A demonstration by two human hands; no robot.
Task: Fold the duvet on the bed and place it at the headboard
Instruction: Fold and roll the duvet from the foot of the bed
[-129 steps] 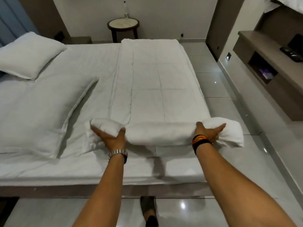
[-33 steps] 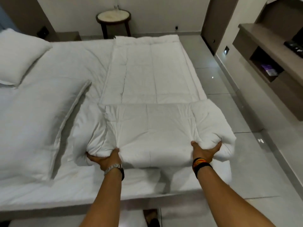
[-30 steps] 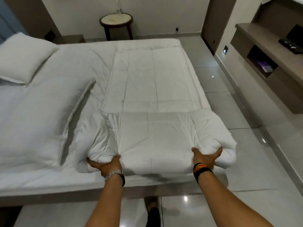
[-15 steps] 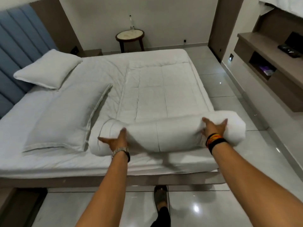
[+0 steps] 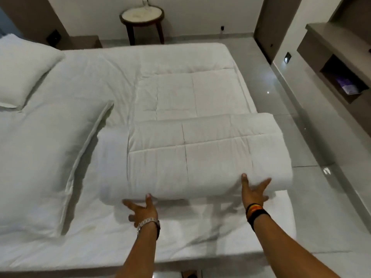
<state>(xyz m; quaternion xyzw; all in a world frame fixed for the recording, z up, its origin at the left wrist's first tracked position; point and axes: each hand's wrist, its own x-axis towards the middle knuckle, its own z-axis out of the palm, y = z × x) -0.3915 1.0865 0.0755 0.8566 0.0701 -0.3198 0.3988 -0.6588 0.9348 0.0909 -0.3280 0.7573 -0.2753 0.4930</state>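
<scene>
Hands work a thick roll of white bedding at the near side of a bed dressed wholly in white. One quilted duvet, stitched into puffy rectangular panels, lies across the foot half of the mattress, its near part folded into a fat, soft bundle and its far part flat toward the opposite edge. The left hand, fingers spread, sits at the lower front edge of the bundle; a metal-link watch circles that wrist. The right hand, fingers also splayed wide, presses against the bundle's right front, with black, orange and yellow bands on the wrist. Two pillows rest on the left: a large flanged one just beside the bundle, and a smaller plump one at the far left. One round, dark-legged side bench with a pale top stands beyond the bed on glossy grey floor tiles.
</scene>
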